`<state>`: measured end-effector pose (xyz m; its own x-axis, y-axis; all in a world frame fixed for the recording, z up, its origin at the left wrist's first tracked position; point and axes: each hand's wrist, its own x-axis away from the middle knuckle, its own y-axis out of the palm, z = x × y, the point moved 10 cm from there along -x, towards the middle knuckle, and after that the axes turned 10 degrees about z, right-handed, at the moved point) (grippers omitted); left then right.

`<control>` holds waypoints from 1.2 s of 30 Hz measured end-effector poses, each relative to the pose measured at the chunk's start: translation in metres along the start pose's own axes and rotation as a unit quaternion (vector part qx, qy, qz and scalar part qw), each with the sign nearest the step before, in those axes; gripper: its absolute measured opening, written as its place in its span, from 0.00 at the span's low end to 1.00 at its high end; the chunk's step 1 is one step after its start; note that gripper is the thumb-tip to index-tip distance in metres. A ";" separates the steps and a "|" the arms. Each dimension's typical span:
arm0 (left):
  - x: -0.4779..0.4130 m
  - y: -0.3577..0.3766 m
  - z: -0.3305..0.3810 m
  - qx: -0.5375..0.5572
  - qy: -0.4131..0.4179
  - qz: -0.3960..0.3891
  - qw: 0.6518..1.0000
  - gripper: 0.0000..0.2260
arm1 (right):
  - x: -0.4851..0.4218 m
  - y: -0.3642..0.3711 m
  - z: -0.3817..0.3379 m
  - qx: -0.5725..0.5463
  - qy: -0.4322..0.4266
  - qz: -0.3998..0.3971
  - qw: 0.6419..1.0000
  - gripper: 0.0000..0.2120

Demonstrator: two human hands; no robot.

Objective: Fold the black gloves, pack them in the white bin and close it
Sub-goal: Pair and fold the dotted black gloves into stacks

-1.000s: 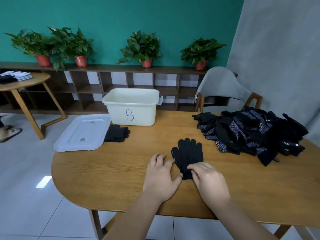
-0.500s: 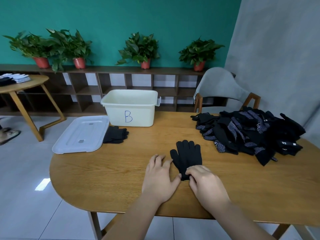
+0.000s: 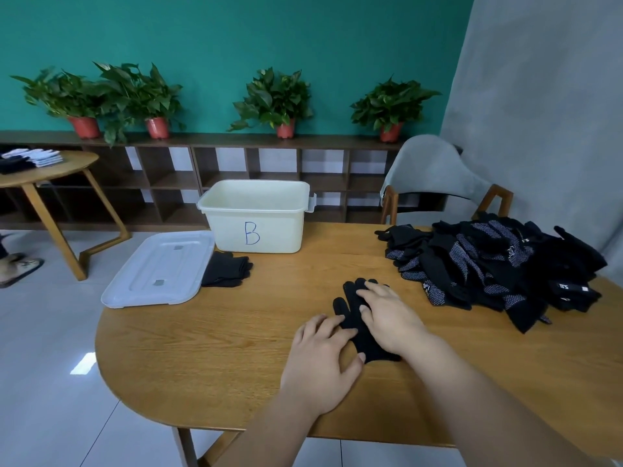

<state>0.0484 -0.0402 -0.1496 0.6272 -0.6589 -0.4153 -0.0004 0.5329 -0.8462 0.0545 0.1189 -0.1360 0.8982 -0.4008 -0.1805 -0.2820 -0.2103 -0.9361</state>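
Black glove (image 3: 349,299) lies flat on the bench (image 3: 202,348), toward its front edge. The right hand (image 3: 392,320) presses on it, grip spread, fingers straight. The left hand (image 3: 322,360) lies flat beside it, fingertips touching its edge, grip clasping nothing. The white bin (image 3: 269,227) stands uncovered behind, its lid (image 3: 158,267) alongside; a pile of gloves (image 3: 499,267) lies right.

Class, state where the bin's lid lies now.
Head view: the lid lies flat, far left on the table, beside the white bin and folded gloves.
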 end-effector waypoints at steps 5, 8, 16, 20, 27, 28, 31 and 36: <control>-0.002 -0.002 -0.001 0.016 -0.012 0.007 1.000 0.25 | -0.009 0.024 -0.003 0.065 -0.019 -0.044 0.997 0.28; -0.003 -0.005 -0.007 0.040 -0.041 0.014 0.998 0.26 | -0.005 0.034 0.000 0.090 -0.021 -0.038 0.995 0.29; -0.005 -0.001 -0.009 0.023 -0.045 0.012 0.999 0.26 | 0.013 0.036 -0.003 0.085 0.006 -0.028 0.996 0.30; -0.005 0.000 -0.008 0.011 -0.041 0.006 0.999 0.26 | 0.027 0.028 -0.004 0.025 0.014 0.037 0.999 0.29; -0.005 0.003 -0.007 -0.011 -0.035 -0.001 0.999 0.30 | 0.056 -0.019 0.019 -0.100 0.050 0.268 0.957 0.12; -0.004 0.003 -0.007 -0.013 -0.036 -0.003 0.999 0.31 | 0.059 -0.019 0.021 -0.096 0.056 0.267 0.957 0.11; -0.003 0.004 -0.007 -0.022 -0.039 -0.004 0.999 0.32 | 0.061 -0.009 0.018 -0.058 0.046 0.234 0.970 0.12; -0.004 0.003 -0.009 -0.029 -0.047 -0.002 0.998 0.32 | 0.068 -0.001 0.015 -0.077 0.021 0.201 0.976 0.17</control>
<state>0.0388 -0.0409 -0.1531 0.6982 -0.6064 -0.3805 -0.0404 0.4972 -0.8667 0.1211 0.1054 -0.1521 0.6902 -0.5147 -0.5086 -0.6593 -0.1575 -0.7352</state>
